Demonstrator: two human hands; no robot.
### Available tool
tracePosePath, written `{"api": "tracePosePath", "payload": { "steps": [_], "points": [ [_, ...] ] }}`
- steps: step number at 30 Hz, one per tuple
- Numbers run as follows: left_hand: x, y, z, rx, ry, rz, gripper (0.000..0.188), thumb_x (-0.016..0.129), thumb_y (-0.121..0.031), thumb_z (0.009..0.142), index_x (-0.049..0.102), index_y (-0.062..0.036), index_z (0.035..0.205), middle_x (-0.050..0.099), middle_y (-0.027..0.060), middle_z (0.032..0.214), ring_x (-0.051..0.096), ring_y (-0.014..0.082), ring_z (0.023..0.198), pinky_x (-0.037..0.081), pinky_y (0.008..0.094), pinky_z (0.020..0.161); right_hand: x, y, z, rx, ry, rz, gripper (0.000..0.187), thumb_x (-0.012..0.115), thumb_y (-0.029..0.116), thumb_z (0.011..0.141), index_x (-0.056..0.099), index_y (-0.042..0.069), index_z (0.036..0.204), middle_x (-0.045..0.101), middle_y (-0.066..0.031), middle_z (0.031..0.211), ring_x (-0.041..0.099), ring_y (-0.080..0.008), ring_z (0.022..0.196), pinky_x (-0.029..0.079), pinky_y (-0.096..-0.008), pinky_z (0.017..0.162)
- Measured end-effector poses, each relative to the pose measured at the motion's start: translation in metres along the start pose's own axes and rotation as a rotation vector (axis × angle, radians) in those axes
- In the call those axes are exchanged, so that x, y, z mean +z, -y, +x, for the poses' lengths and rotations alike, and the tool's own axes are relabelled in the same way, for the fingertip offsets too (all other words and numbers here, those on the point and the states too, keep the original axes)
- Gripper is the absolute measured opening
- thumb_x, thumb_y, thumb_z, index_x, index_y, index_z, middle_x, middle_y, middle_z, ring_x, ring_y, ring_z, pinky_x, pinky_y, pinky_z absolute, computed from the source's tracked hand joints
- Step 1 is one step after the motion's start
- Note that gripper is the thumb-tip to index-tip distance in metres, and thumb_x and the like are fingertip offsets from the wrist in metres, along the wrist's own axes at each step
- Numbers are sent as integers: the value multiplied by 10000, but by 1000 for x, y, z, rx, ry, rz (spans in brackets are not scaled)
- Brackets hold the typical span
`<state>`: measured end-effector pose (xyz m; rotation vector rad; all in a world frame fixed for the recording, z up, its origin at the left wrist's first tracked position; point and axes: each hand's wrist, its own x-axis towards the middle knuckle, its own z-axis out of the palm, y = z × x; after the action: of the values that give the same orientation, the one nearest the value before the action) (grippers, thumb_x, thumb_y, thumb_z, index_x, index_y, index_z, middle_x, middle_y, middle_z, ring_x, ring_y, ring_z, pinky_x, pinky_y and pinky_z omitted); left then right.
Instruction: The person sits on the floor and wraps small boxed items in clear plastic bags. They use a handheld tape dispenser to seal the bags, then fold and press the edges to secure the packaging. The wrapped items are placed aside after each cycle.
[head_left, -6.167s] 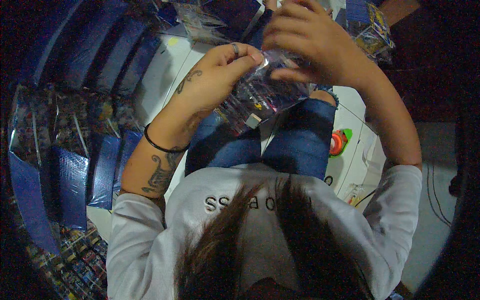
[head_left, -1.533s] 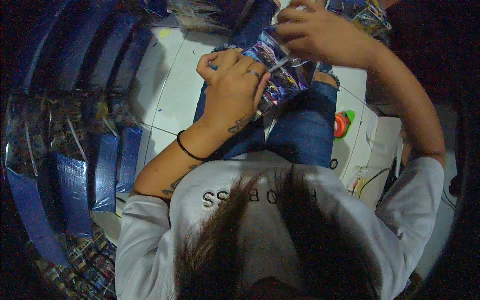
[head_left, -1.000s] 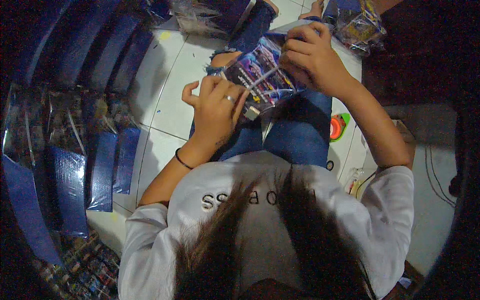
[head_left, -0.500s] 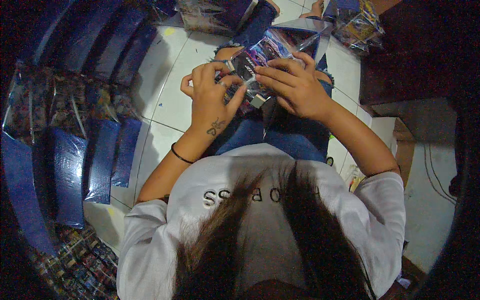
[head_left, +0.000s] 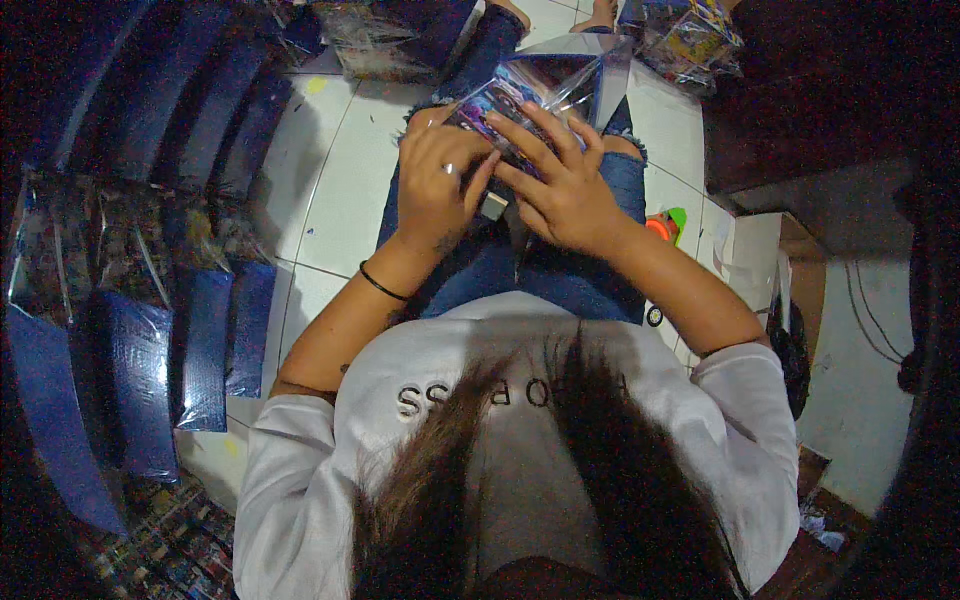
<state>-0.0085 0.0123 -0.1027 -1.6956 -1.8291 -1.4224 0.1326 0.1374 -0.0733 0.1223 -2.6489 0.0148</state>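
- Your left hand (head_left: 435,185) and right hand (head_left: 560,185): fingers closed on a clear, colourfully printed packet (head_left: 530,90) over your lap.
- Dark blue glossy packets (head_left: 150,380): rowed on the floor, left.
- Orange-green object (head_left: 665,225): floor, right.

It looked like a home packing spot, a room turned into a small informal stockroom, rather than a shop floor. The person sat directly on a white tiled floor (head_left: 340,170) with no bench or table under the work. Rows of blue cellophane-wrapped packets (head_left: 205,345) lay overlapped along one side (dozens of the same kind, set out like shingles), and more glossy printed packets (head_left: 690,35) were heaped beyond the knees. A dark wooden cabinet (head_left: 800,110) stood against a painted wall (head_left: 865,400), down which loose cables (head_left: 865,310) hung.
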Motion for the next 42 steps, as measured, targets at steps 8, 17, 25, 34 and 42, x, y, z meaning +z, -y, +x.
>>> {"api": "tracePosePath", "payload": {
  "steps": [8, 17, 25, 34, 42],
  "points": [
    [6, -2, -38, 70, 149, 251, 859, 774, -353, 650, 417, -79, 1381, 458, 98, 1381, 402, 278, 1310, 227, 477, 1103, -3, -47, -68, 309, -309, -55, 453, 605, 187, 792, 595, 60, 1226, 463, -163, 1358, 368, -325, 1290, 227, -449, 1092],
    [2, -5, -45, 59, 188, 426, 830, 735, -460, 673, 435, -167, 1389, 475, 29, 1366, 387, 198, 1309, 71, 540, 1078, 99, -154, -416, 2072, -60, 484, 663, 796, 440, 649, 619, -30, 1081, 666, -191, 985, 644, -331, 904, 467, -433, 830],
    [6, -5, -51, 86, 117, 410, 870, 764, -438, 613, 444, -177, 1379, 465, -8, 1403, 408, 169, 1299, 86, 568, 1063, 40, -135, -277, 1948, -1333, 1473, 488, 688, 270, 772, 563, 82, 1205, 643, -112, 1097, 638, -269, 912, 523, -441, 720],
    [5, -3, -55, 45, 180, 329, 858, 805, -344, 560, 478, -151, 1330, 437, 16, 1409, 364, 206, 1327, 126, 627, 1028, -95, -12, 95, 525, -65, 159, 411, 691, 159, 714, 617, 64, 1107, 593, -158, 1087, 593, -330, 1008, 488, -412, 855],
    [4, 4, -57, 79, 155, 351, 825, 782, -378, 591, 500, -134, 1326, 466, 36, 1376, 359, 194, 1316, 135, 591, 1048, -45, 5, 216, 152, 786, -302, 364, 708, 258, 705, 679, -12, 948, 647, -236, 921, 629, -376, 887, 500, -432, 801]
  ]
}}
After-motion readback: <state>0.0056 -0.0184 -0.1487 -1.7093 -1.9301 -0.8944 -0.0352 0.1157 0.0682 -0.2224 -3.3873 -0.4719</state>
